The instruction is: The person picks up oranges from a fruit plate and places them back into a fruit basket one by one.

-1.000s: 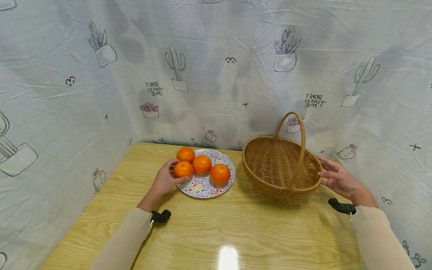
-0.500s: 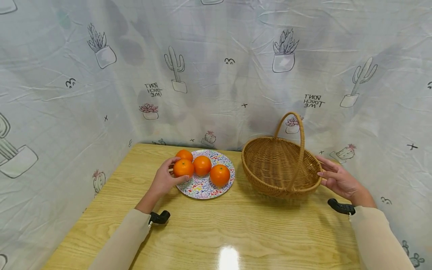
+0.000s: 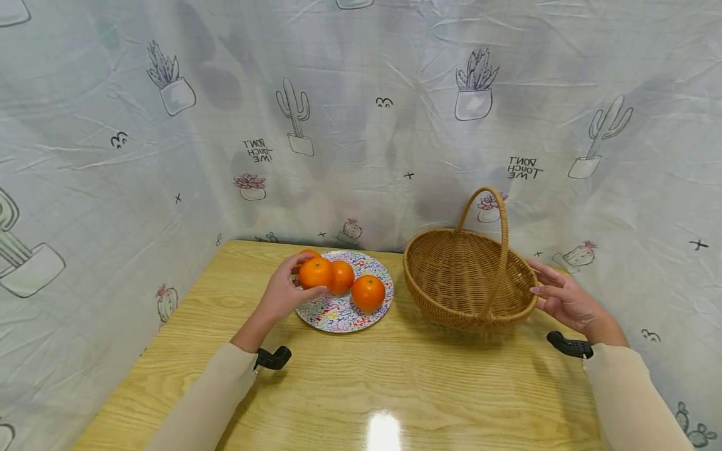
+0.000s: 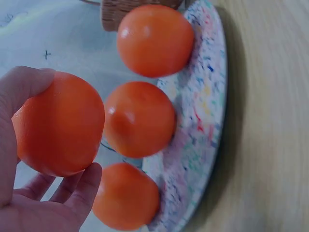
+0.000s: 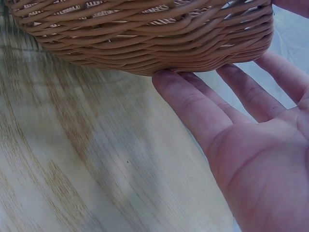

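Note:
My left hand (image 3: 287, 285) grips an orange (image 3: 316, 274) between thumb and fingers, above the left part of a round plate (image 3: 333, 321) with a multicoloured squiggle pattern. In the left wrist view the held orange (image 4: 60, 124) hangs clear of the plate. On the plate are three more: a right-hand orange (image 3: 368, 294), a middle orange (image 3: 343, 277) and a back-left orange (image 3: 311, 253), mostly hidden in the head view. My right hand (image 3: 572, 304) holds the right side of a brown wicker basket (image 3: 445, 275), thumb at the rim, fingertips (image 5: 169, 82) against its outside lower down. No fruit shows inside it.
The basket's tall arched handle (image 3: 504, 232) rises over its right part. A wooden table (image 3: 429, 388) carries everything. Close behind it and on the left hangs a pale curtain (image 3: 350, 144) printed with potted cacti. Each wrist wears a black mount.
My left hand has lifted its orange and carried it slightly right, now covering more of the back-left orange and part of the middle one. My right hand and the basket stay put.

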Demonstrator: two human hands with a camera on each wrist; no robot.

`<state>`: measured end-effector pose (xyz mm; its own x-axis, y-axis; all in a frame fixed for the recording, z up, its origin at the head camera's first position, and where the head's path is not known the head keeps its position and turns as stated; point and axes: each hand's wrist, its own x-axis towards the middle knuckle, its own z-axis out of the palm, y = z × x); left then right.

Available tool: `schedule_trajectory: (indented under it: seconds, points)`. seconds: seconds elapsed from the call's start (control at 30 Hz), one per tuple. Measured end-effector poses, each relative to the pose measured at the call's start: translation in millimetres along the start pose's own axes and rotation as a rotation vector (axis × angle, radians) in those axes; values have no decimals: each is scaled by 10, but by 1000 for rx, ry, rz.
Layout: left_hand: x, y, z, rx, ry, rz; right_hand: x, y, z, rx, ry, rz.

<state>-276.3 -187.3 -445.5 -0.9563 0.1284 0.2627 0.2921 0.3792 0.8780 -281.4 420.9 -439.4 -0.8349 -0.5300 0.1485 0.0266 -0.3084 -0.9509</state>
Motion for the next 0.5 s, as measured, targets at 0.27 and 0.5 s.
schedule_trajectory:
  seconds: [0.27,0.5]
  points:
    - [88,234,48,-34,-36,61,-4,1,10,-11,6,-2]
    - [163,405,150,-34,-62,87,-7,7,33,-28,20,3]
